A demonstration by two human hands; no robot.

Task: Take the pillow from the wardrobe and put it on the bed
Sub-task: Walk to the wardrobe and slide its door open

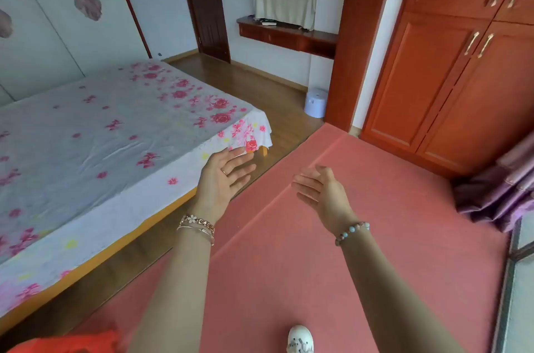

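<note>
While the wardrobe (450, 78) stands with all four visible doors closed at the right of the room, the pillow is not in view; by the task wording it is presumably inside. The bed (95, 133), covered by a flower-printed sheet, lies to the left with its surface bare of bedding. A pink carpet (361, 237) runs between bed and wardrobe. Both hands are raised over this carpet, holding nothing: left hand (224, 176) with fingers straight and spread, right hand (320, 188) likewise relaxed and extended. A pillow can be expected to be light, soft and compressible, not fragile. Recommended hold: one hand on each short end, or both arms beneath, after drawing a door by its handle (485, 44).
</note>
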